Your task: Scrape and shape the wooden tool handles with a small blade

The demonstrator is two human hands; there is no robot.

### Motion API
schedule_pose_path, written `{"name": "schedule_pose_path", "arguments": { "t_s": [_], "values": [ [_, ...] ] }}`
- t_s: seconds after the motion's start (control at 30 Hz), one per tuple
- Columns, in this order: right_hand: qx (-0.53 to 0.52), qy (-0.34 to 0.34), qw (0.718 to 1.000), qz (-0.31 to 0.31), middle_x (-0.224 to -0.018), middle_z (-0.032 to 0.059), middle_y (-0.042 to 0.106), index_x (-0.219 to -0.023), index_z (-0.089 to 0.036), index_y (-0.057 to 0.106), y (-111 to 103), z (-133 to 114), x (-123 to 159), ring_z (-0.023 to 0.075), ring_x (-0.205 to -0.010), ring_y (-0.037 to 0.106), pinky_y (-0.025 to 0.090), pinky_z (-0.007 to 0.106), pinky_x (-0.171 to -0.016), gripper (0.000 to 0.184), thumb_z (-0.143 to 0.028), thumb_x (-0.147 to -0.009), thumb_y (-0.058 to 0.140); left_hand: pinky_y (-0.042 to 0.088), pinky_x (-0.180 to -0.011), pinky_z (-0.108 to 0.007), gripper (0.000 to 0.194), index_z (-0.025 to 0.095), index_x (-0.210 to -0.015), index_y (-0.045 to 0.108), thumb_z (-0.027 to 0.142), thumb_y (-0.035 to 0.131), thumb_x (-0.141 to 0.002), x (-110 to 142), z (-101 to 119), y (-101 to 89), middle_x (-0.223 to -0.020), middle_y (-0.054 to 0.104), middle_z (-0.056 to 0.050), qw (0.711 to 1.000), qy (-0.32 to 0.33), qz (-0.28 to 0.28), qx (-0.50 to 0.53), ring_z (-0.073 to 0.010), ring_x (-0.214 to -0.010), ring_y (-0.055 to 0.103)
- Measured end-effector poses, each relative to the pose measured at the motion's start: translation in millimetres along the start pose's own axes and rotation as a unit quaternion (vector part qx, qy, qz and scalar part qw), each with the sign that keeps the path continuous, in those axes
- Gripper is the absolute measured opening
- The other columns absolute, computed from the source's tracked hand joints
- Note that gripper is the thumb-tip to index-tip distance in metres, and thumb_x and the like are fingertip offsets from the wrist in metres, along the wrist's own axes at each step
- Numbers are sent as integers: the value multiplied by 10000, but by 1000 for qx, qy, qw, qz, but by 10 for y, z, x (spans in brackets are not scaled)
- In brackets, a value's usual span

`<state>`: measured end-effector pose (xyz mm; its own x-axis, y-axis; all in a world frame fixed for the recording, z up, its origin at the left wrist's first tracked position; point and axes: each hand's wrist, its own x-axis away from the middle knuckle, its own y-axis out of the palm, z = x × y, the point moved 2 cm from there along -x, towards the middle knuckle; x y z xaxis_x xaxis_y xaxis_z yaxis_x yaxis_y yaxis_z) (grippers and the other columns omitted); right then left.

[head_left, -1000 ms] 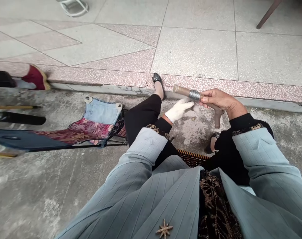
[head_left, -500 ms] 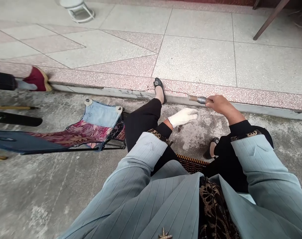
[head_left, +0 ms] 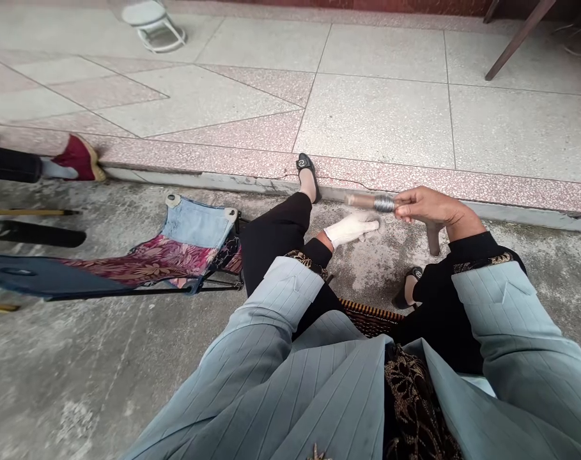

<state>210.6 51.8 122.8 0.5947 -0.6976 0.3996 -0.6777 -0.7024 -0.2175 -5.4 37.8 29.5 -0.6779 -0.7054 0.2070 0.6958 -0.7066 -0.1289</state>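
My right hand, bare, grips a wooden stick wound with silver wire. The stick's pale far end points left and looks blurred. Another brown wooden piece juts down below this hand, perhaps part of the same tool. To the left and slightly lower is my left hand, in a white knitted glove, its fingers closed together. Whatever it pinches, if anything, is too small to make out. The two hands are apart, above the concrete between my knees.
A folding chair with denim and floral cloth stands at my left. Beyond it is another person's red shoe at the step's edge. A white stool stands at the back left, a dark wooden leg at the back right.
My right hand has turned, and the stick's free end has swung left and a little lower. The downward wooden piece now shows below it. My left hand has barely moved.
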Motion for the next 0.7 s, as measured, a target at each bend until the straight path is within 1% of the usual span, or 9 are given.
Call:
{"name": "schedule_pose_path", "arguments": {
  "t_s": [0.1, 0.17, 0.23, 0.3, 0.37, 0.43, 0.53, 0.6, 0.7],
  "values": [
    [17, 39, 990, 133, -725, 13, 605, -831, -163, 678, -84, 56, -41, 130, -655, 524, 428, 280, -657, 197, -356, -853, 706, 366, -496, -206, 441, 143, -926, 686, 581, 636, -925, -10, -21, 21, -623, 511, 21, 999, -11, -35, 36, -91, -522, 431],
    [102, 95, 969, 203, -760, 42, 645, -928, -146, 716, -103, 91, -87, 155, -692, 561, 433, 291, -673, 182, -318, -899, 665, 347, -501, -208, 451, 136, -922, 690, 584, 636, -918, -11, -11, 15, -638, 520, 18, 998, -4, -45, 33, -84, -521, 413],
    [227, 152, 934, 231, -887, 94, 709, -1084, -131, 748, -93, 99, -131, 195, -786, 610, 439, 310, -703, 264, -325, -930, 658, 346, -528, -218, 442, 128, -909, 698, 565, 630, -914, -1, 25, 9, -656, 536, 13, 998, 10, -58, 8, -84, -540, 415],
    [344, 196, 896, 203, -1040, 147, 732, -1166, -120, 755, -58, 96, -165, 229, -867, 628, 436, 327, -714, 320, -333, -950, 653, 369, -569, -229, 390, 124, -895, 710, 508, 639, -906, 21, 76, -6, -683, 571, 4, 998, 15, -53, -31, -95, -579, 449],
    [409, 220, 879, 104, -1075, 163, 729, -1120, -112, 772, -1, 114, -181, 230, -855, 620, 424, 335, -697, 287, -309, -959, 638, 403, -622, -237, 309, 123, -888, 723, 425, 658, -889, 47, 129, -38, -722, 619, -8, 997, 4, -27, -66, -111, -635, 504],
    [400, 215, 890, -45, -942, 125, 721, -1008, -124, 786, 66, 154, -167, 201, -767, 590, 410, 331, -677, 218, -279, -940, 647, 425, -675, -241, 236, 123, -883, 730, 351, 670, -872, 66, 167, -77, -758, 656, -15, 996, -10, -2, -84, -127, -702, 548],
    [253, 138, 927, -242, -757, 35, 659, -954, -148, 786, 144, 169, -90, 154, -676, 544, 411, 311, -676, 215, -339, -874, 728, 434, -716, -239, 185, 117, -866, 725, 297, 682, -861, 62, 178, -117, -766, 667, -16, 998, -13, 30, -57, -133, -752, 571],
    [127, 63, 959, -245, -763, 7, 652, -1015, -154, 780, 135, 119, -45, 135, -673, 535, 419, 298, -679, 345, -435, -816, 784, 441, -713, -237, 183, 114, -873, 715, 295, 690, -861, 46, 154, -117, -757, 660, -14, 998, -10, 57, -16, -124, -733, 566],
    [-1, -20, 995, -93, -789, 0, 642, -962, -156, 752, 56, 28, -20, 115, -678, 519, 424, 280, -668, 392, -487, -764, 819, 443, -651, -232, 218, 126, -883, 685, 344, 676, -891, 29, 111, -71, -693, 609, 0, 997, -11, 74, 21, -110, -646, 520]
  ]
}}
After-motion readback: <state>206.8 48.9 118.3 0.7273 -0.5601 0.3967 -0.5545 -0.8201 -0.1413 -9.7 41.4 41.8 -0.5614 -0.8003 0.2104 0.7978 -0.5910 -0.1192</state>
